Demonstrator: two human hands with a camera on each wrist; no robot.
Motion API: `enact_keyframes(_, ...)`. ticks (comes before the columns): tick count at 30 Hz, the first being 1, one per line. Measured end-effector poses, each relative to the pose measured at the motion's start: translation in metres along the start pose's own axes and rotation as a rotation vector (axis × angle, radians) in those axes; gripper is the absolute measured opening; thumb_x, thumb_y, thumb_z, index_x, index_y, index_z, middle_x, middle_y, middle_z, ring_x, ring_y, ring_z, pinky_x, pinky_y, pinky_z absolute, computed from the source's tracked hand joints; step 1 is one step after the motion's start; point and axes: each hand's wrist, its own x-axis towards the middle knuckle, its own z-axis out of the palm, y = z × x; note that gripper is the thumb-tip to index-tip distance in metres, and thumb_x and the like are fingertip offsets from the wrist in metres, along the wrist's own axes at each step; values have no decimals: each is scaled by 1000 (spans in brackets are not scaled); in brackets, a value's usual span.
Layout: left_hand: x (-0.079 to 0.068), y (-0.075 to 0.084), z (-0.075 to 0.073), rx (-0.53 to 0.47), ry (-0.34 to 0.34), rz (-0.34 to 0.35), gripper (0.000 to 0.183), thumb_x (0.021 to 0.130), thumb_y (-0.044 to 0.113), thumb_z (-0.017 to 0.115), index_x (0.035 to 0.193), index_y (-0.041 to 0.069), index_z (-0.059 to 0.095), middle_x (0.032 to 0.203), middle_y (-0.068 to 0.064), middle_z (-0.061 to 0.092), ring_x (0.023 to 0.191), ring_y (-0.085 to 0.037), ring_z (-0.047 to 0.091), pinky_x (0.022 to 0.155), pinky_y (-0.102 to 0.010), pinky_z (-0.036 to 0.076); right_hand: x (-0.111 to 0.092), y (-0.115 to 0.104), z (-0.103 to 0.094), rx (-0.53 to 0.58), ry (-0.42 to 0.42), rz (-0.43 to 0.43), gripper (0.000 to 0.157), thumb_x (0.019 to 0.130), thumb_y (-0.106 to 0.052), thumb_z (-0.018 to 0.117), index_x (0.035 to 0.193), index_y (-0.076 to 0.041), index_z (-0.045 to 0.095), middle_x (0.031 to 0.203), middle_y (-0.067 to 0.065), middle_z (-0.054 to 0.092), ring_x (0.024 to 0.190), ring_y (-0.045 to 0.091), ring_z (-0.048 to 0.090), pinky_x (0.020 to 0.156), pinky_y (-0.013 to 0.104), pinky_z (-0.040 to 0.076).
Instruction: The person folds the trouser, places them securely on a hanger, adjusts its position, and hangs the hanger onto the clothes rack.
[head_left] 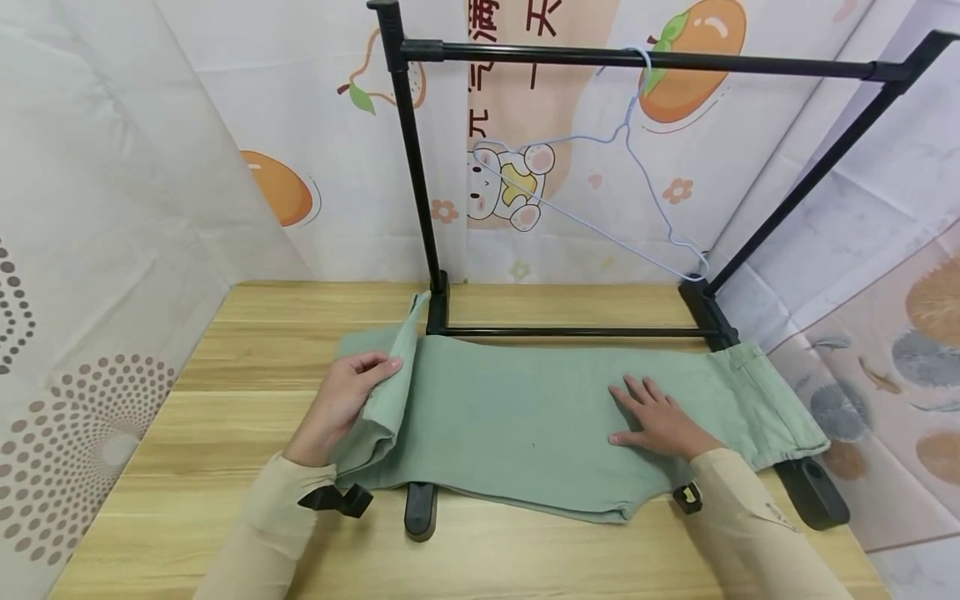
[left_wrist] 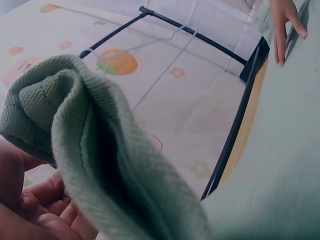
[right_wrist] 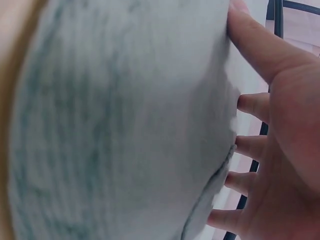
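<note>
A pair of light green trousers (head_left: 517, 417) lies sideways, folded lengthwise, with the gathered waistband (head_left: 787, 408) at the right. My left hand (head_left: 348, 400) pinches the leg end between thumb and fingers and holds a fold of it up from the layer beneath. Close up in the left wrist view, the raised hem (left_wrist: 75, 110) curls over beside the fingers. My right hand (head_left: 656, 421) rests with spread fingers on the fabric left of the waistband. Those spread fingers also show along the cloth in the right wrist view, where the trousers (right_wrist: 125, 125) fill most of the picture.
A black garment rack (head_left: 525, 54) stands behind, its feet (head_left: 420, 512) running under the trousers. From its top bar hangs a pale blue wire hanger (head_left: 626, 125). The wooden table (head_left: 172, 500) meets printed curtains (head_left: 112, 208) at the back and sides.
</note>
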Motion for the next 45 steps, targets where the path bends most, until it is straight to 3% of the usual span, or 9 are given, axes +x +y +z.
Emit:
enact_keyframes(13,5,2,28,11,-47,47,31,95,20,64,111,-6,67,87,4,65,79,-10,57,70,-23,49,2,-2,4,24,-3,-3,86,84,-51,69,148,-5,38,154,30,26,139,58,20,101,76,27)
enact_keyframes(22,2,11,36,-66,-30,50,31,94,22,65,109,-5,68,87,4,64,77,-10,57,68,-23,49,3,0,5,38,-12,0,87,84,-54,68,149,-5,36,156,30,23,140,58,17,102,77,23)
enact_keyframes(34,9,-2,60,-106,-82,27,25,94,16,64,105,-6,68,83,3,65,75,-9,58,67,-22,49,5,-3,-1,42,-27,5,89,84,-54,68,149,-5,35,156,30,22,141,58,16,102,77,23)
enact_keyframes(45,12,-4,66,-138,-95,3,26,94,16,64,105,-6,68,85,2,64,77,-10,58,69,-23,49,4,-8,-8,50,-73,24,92,81,-52,72,149,-2,35,154,32,23,139,59,16,102,76,24)
